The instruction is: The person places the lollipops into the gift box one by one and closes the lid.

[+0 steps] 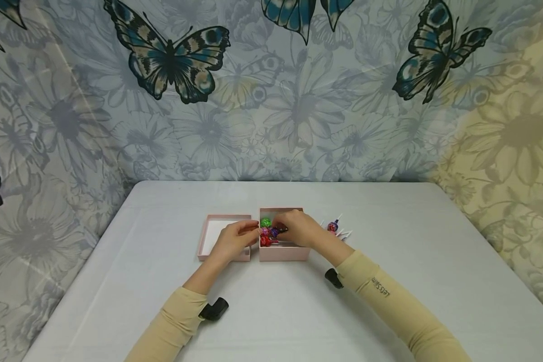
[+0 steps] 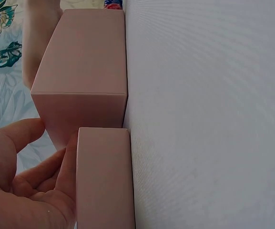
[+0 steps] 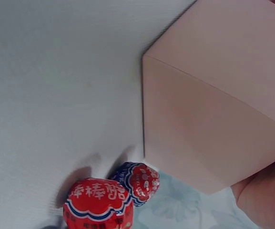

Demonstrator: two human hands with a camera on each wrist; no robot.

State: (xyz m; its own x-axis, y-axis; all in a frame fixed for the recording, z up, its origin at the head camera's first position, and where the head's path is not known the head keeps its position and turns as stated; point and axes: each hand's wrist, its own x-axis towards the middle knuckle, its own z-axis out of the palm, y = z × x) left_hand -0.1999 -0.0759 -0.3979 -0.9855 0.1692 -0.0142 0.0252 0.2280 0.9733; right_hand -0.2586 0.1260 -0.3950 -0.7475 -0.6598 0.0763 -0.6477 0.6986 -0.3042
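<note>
A pink box [image 1: 283, 254] stands uncovered on the table, with green, pink and red lollipops [image 1: 265, 240] along its left side. My right hand [image 1: 300, 229] reaches down into it over the right wall, fingers curled at a purple-blue lollipop [image 1: 274, 233] that it pinches; the fingertips are partly hidden. My left hand [image 1: 235, 240] is over the box lid [image 1: 202, 241], its fingertips at the box's left wall. In the left wrist view the left thumb and fingers [image 2: 30, 133] are spread beside the box corner, with nothing between them.
More lollipops lie on the table right of the box, a blue-and-red one [image 1: 332, 226] and, in the right wrist view, a red one [image 3: 98, 204] among them. The white table [image 1: 271, 311] meets a butterfly-patterned cloth [image 1: 298, 125] at its back edge.
</note>
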